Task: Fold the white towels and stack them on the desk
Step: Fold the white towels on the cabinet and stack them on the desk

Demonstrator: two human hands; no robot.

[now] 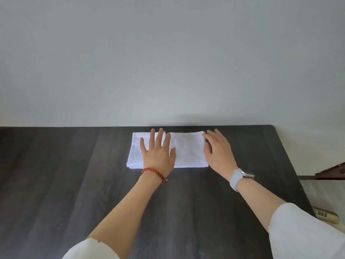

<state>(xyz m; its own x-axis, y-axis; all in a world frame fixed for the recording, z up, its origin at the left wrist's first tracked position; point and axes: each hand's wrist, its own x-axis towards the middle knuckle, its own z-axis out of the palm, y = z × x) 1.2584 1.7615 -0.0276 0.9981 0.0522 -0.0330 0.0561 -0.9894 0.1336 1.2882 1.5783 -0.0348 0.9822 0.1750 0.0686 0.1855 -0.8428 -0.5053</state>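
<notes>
Both hands flat: left [158, 152] presses towel [188, 150], right [217, 152] at edge.

2 white sleeves [306, 232] (rolled up); red bead bracelet [153, 174] left, grey watch [238, 177] right.

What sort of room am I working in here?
Likely a home or hotel room: a dark wood-grain desk against a plain wall, with one white towel on it.
</notes>
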